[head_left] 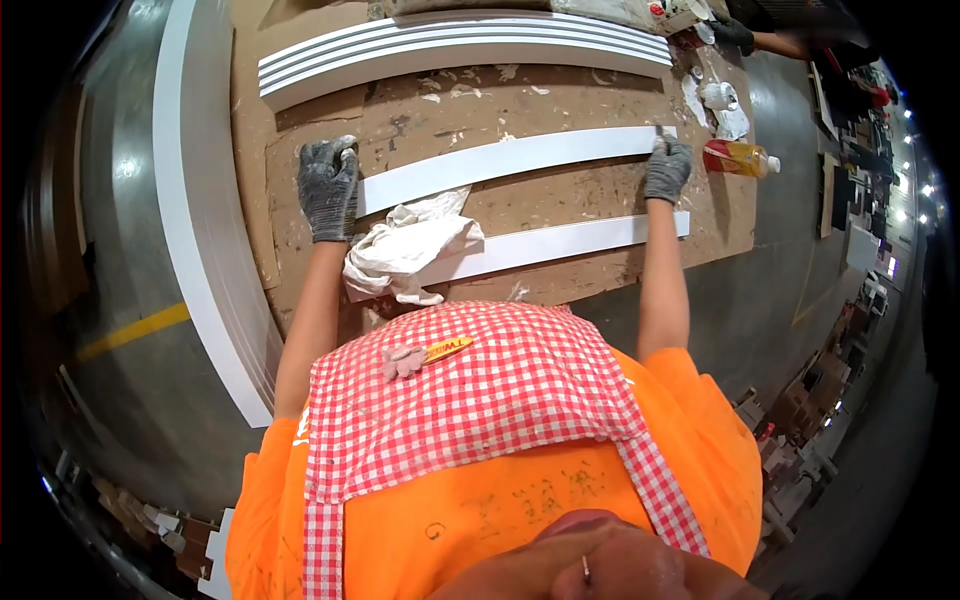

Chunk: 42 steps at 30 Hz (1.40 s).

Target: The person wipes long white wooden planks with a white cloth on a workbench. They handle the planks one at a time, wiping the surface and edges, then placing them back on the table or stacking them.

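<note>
A long white strip (510, 155) lies across the worktable in front of me, bowed by the lens. My left hand (328, 192), in a grey, stained work glove, is closed at the strip's left end, its fingers curled. My right hand (668, 172), gloved the same way, is closed on the strip's right end; a small dark bit shows at its fingertips, too small to name. Nearer to me lies a second white strip (570, 243). A crumpled white cloth (410, 250) covers part of its left side, close to my left hand.
Stacked white strips (465, 55) lie at the table's far side. A long white panel stack (195, 200) runs along the left. Right of my right hand lies a bottle of yellow liquid (740, 158). Another person's gloved hand (733, 35) is at the far right. Brown cardboard (420, 120) covers the table.
</note>
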Available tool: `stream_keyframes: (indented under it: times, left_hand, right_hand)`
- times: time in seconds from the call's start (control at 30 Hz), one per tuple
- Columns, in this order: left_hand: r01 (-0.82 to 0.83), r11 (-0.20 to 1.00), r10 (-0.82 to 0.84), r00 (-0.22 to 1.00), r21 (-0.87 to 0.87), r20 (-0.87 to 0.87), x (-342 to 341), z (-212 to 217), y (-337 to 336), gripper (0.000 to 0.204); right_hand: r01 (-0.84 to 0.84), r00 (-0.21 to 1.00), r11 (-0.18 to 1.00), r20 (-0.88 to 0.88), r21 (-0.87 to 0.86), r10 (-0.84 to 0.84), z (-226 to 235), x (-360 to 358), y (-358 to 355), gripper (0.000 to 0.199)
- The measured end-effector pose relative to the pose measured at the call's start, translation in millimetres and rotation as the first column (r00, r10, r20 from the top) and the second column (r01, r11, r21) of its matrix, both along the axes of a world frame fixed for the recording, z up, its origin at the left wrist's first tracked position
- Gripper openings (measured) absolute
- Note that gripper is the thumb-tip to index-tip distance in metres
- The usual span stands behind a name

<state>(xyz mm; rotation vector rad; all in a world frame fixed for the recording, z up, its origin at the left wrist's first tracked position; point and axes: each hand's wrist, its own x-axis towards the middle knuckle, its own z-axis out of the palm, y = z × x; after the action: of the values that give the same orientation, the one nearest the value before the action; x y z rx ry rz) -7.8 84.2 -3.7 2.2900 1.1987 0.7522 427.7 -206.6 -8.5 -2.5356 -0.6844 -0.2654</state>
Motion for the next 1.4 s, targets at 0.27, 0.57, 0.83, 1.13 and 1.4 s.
stream_keyframes:
  times: [0.27,0.57,0.83,1.13,1.4]
  left_hand:
    - [0.013,0.998,-0.011,0.999,0.055,-0.035,-4.4,-10.1,3.6,0.015]
    - [0.008,0.999,-0.006,0.999,0.036,-0.052,-1.2,-3.4,3.2,0.015]
    - [0.043,0.994,-0.037,0.998,0.098,-0.060,-3.2,-7.8,4.9,0.015]
    - [0.052,0.997,-0.051,0.998,0.059,-0.022,-3.0,-2.2,2.9,0.015]
    - [0.020,1.000,-0.020,1.000,0.015,-0.014,-1.2,-1.0,1.4,0.015]
  right_hand:
    - [-0.303,0.951,0.953,-0.059,0.006,0.303,2.3,-51.8,27.4,0.017]
    - [-0.256,0.958,0.965,0.123,-0.051,0.260,0.5,40.7,1.7,0.020]
    - [-0.039,0.995,0.997,0.092,-0.071,0.046,-0.7,61.7,-35.2,0.015]
    - [0.292,0.806,0.917,-0.586,0.272,-0.083,4.1,10.0,-18.0,0.026]
    - [-0.006,0.985,0.991,-0.170,-0.137,-0.017,20.0,-21.7,1.2,0.032]
